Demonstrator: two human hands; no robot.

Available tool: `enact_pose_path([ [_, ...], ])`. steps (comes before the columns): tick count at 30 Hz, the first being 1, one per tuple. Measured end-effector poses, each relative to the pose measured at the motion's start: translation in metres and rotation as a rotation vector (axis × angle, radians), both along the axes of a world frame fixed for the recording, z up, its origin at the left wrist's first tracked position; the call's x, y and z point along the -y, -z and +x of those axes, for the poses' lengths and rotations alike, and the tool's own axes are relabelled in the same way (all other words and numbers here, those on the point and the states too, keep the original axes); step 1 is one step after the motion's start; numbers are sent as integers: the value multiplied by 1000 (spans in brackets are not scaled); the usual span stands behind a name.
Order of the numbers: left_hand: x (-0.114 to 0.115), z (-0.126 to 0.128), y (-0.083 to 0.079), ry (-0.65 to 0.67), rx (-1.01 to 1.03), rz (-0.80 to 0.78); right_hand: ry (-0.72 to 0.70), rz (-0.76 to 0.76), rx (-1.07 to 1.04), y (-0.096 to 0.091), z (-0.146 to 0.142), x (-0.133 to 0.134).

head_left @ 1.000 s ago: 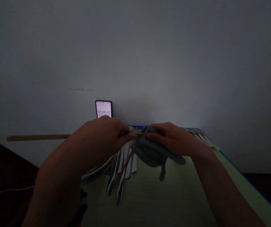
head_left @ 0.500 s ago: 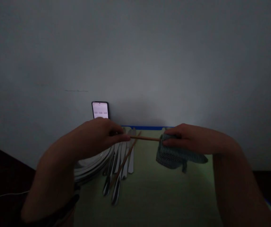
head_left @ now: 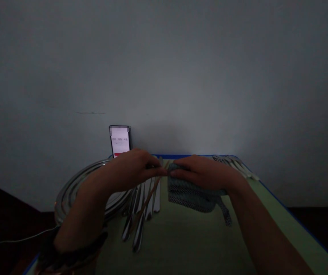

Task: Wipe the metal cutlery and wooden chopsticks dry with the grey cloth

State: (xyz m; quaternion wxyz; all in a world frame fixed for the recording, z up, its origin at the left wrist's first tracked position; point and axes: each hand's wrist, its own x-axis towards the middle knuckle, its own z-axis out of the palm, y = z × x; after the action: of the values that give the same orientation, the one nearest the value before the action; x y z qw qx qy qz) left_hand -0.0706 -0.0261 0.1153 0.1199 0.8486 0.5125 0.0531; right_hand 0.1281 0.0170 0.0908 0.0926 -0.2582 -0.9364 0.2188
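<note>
My left hand (head_left: 135,168) is closed in a pinch on the end of a thin wooden chopstick, now almost wholly hidden between my hands. My right hand (head_left: 202,171) grips a grey-green patterned cloth (head_left: 191,196) wrapped around that chopstick, close against my left fingertips. The cloth's loose end hangs down over the table. Below my left hand, another wooden chopstick (head_left: 146,204) lies slantwise across several metal table knives (head_left: 157,202) and other cutlery with shiny handles (head_left: 137,236).
A stack of shiny round plates (head_left: 69,187) stands at the left, partly behind my left arm. A phone (head_left: 120,142) showing a timer leans against the wall. More cutlery (head_left: 238,166) lies at the back right of the pale green, blue-edged table (head_left: 181,240).
My right hand and the cloth have slid left along the chopstick up to my left hand, covering the length that showed between them. Cutlery at the back right has come into view.
</note>
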Motion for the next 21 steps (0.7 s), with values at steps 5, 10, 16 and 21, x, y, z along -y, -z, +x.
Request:
enact_pose_path([
  [5, -2, -18, 6, -67, 44, -41, 19, -119, 39, -5, 19, -5],
  [10, -2, -27, 10, -89, 16, 24, 98, -66, 80, -4, 24, -6],
  [16, -2, -25, 4, -119, -35, 65, 143, 29, 44, -3, 9, 1],
  [21, -3, -11, 6, -76, -51, 61, 70, 41, -17, 0, 3, 1],
])
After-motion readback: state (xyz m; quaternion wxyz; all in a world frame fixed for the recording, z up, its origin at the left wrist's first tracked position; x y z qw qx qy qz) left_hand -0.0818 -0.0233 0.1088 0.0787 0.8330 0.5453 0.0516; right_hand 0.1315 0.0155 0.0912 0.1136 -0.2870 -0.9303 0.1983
